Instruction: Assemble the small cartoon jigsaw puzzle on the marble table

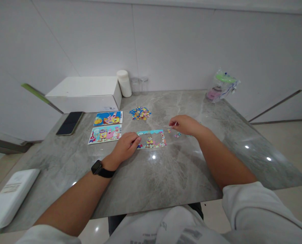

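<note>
A partly built jigsaw puzzle (pixel 152 139) with a cartoon picture lies on the grey marble table (pixel 166 176). My left hand (pixel 125 146) rests with curled fingers against the puzzle's left edge, a black watch on the wrist. My right hand (pixel 185 124) hovers just right of the puzzle, its fingers pinched together over a few loose pieces (pixel 175 133); I cannot make out what the pinch holds. A heap of loose pieces (pixel 140 113) lies farther back.
Two cartoon picture cards (pixel 108 118) (pixel 105 134) lie left of the puzzle, beside a black phone (pixel 70 123). A white box (pixel 85 93), a white canister (pixel 124 83) and two clear jars (pixel 139 84) stand at the wall. A plastic bag (pixel 222 86) sits back right, a white device (pixel 10 196) front left.
</note>
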Motion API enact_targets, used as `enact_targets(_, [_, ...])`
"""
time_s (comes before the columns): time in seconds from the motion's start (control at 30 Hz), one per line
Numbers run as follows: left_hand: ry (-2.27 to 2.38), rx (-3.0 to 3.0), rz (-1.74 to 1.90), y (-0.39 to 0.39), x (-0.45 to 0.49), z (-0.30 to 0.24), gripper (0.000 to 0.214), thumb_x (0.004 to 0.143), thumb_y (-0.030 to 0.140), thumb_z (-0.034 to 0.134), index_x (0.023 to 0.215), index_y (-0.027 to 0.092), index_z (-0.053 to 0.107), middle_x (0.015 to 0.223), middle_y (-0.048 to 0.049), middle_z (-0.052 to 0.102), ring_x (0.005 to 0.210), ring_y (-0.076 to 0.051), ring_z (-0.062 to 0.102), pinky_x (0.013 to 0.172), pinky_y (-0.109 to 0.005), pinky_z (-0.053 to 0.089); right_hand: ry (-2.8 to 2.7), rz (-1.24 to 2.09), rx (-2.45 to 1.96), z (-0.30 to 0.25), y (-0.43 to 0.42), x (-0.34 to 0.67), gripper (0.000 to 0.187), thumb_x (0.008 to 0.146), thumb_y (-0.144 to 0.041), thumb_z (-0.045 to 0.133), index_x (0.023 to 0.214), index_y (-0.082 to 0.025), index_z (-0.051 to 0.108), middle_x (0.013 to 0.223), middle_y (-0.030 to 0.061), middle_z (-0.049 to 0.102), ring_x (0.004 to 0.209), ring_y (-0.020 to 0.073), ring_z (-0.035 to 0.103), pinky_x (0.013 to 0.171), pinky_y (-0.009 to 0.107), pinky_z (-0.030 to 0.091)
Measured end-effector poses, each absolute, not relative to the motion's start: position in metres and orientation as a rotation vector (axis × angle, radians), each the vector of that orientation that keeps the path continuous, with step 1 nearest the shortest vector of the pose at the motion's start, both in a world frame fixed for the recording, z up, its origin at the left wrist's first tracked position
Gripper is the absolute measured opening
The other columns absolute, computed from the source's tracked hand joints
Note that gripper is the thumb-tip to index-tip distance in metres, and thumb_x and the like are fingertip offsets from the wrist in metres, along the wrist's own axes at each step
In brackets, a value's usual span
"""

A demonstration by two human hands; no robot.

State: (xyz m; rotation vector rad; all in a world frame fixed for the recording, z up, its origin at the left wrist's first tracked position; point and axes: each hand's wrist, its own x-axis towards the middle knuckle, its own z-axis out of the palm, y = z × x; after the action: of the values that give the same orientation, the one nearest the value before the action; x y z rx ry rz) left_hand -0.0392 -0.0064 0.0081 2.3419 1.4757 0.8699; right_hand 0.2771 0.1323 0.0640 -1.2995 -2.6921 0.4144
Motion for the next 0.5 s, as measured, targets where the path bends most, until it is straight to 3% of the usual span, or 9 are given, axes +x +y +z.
enact_targets(0.2, [1.463, 2.343, 0.858, -0.007, -0.038, 0.01, 0.04, 0.11, 0.038, 0.04, 0.079, 0.02, 0.059, 0.076, -0.004, 0.062, 0.076, -0.02, 0.058, 0.072, -0.034, 0.041, -2.805, 0.354, -1.367, 0.031, 0.136, 0.266, 0.029, 0.084, -0.01, 0.072, 0.109, -0.023, 0.08, 0.107, 0.0088, 0.079, 0.098, 0.0249, 0.071, 0.08, 0.03, 0.048])
enact_targets(0.5, [1.432, 2.342, 0.852, -0.007, -0.037, 0.012, 0.041, 0.111, 0.037, 0.039, 0.077, 0.02, 0.057, 0.076, -0.0034, 0.061, 0.076, -0.019, 0.056, 0.073, -0.034, 0.04, -2.861, 0.322, -1.403, 0.019, 0.145, 0.271, 0.021, 0.083, -0.013, 0.073, 0.101, -0.022, 0.08, 0.099, 0.0082, 0.078, 0.091, 0.0227, 0.07, 0.077, 0.029, 0.047])
